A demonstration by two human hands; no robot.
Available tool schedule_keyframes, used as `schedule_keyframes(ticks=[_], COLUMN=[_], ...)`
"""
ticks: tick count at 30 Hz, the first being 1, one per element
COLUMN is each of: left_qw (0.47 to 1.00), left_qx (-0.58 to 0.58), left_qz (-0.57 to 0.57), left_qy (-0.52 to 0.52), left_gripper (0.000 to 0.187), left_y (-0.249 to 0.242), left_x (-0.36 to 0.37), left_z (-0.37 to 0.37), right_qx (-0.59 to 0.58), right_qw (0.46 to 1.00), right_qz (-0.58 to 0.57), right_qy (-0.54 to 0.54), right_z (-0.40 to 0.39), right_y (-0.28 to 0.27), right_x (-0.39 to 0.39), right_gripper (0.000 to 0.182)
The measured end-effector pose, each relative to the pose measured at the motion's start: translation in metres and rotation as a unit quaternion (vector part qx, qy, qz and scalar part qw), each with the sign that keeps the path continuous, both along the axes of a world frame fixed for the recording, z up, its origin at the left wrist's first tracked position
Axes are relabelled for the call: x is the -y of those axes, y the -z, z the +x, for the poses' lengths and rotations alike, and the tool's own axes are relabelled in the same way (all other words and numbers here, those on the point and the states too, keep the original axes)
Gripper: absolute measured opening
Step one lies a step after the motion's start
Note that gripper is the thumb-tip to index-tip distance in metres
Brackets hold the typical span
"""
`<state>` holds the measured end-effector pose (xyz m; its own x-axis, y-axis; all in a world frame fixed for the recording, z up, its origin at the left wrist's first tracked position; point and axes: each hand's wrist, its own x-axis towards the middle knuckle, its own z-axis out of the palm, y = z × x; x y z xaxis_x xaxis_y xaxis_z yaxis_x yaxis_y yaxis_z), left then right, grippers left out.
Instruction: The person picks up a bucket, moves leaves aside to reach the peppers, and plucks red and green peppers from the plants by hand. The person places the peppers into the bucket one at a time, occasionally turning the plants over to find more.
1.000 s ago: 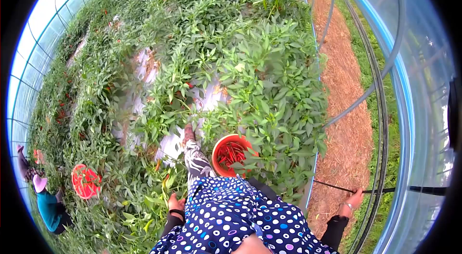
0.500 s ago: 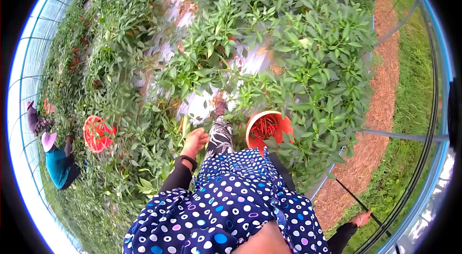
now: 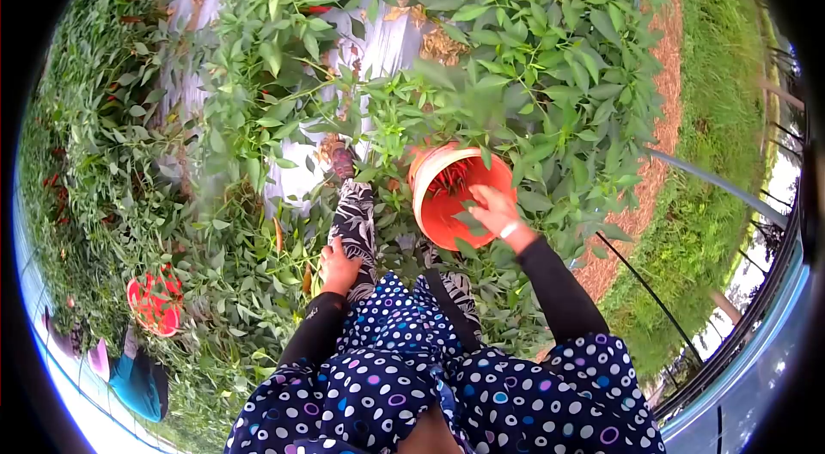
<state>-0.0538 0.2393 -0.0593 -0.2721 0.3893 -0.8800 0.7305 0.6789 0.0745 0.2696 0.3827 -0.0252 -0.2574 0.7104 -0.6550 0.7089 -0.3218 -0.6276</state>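
Observation:
An orange bucket (image 3: 443,226) stands tilted among the pepper plants, with red peppers (image 3: 460,174) inside it. Over its right side is my right hand (image 3: 498,215), fingers spread above the opening, beside a green leaf; no pepper shows in it. My left hand (image 3: 337,267) lies on the patterned trouser leg (image 3: 354,217), fingers apart and holding nothing. Green pepper plants surround both hands, and a red pepper (image 3: 319,9) hangs at the upper middle.
At the lower left, a person in teal (image 3: 137,385) bends near a red basket (image 3: 156,299). Silvery mulch film (image 3: 387,41) runs between plants. A brown path (image 3: 666,93) and thin poles (image 3: 722,183) are on the right.
My right hand has come from the far lower right to the bucket. My left hand has gone down onto the leg. The view has shifted, and the bucket appears larger and higher.

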Motion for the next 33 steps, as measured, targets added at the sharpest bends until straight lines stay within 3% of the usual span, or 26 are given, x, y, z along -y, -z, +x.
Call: schedule_keyframes(ticks=[4,10,13,17,18,21,24,26,27,29,33], left_qw=[0.999,0.994,0.992,0.992,0.992,0.993,0.994,0.994,0.995,0.997,0.998], left_qx=[-0.022,-0.065,-0.082,-0.078,-0.083,-0.079,-0.080,-0.077,-0.074,-0.060,-0.055], left_qz=[-0.039,-0.047,-0.044,-0.050,-0.042,-0.054,-0.057,-0.060,-0.047,-0.039,-0.036], left_qy=[0.014,0.073,0.088,0.090,0.091,0.075,0.057,0.047,0.039,0.028,0.007], left_gripper=[0.078,0.073,0.071,0.070,0.069,0.068,0.068,0.067,0.067,0.064,0.062], left_y=[0.012,0.016,0.017,0.024,0.023,0.023,0.021,0.018,0.019,0.021,0.018], left_x=[-0.013,-0.016,-0.016,-0.010,-0.013,-0.018,-0.026,-0.033,-0.032,-0.032,-0.042], left_z=[0.003,0.007,0.008,0.007,0.007,0.008,0.007,0.007,0.006,0.003,-0.004], right_qx=[0.076,0.249,0.239,0.298,0.320,0.326,0.277,0.255,0.243,0.182,0.179], right_qw=[0.973,0.919,0.923,0.878,0.860,0.844,0.821,0.815,0.816,0.871,0.906], right_qz=[0.139,0.027,0.041,0.038,0.022,0.101,0.052,0.091,0.053,0.083,0.064], right_qy=[-0.171,-0.306,-0.298,-0.374,-0.397,-0.414,-0.497,-0.512,-0.521,-0.450,-0.379], right_z=[-0.037,-0.042,-0.033,-0.038,-0.043,-0.035,-0.030,-0.037,-0.036,-0.020,-0.023], right_y=[0.058,0.130,0.154,0.166,0.164,0.178,0.169,0.129,0.120,0.103,0.049], right_x=[-0.048,-0.059,-0.055,-0.059,-0.060,-0.040,-0.032,-0.037,-0.040,-0.049,-0.095], right_gripper=[0.050,0.052,0.051,0.039,0.028,0.017,0.020,0.025,0.025,0.025,0.025])
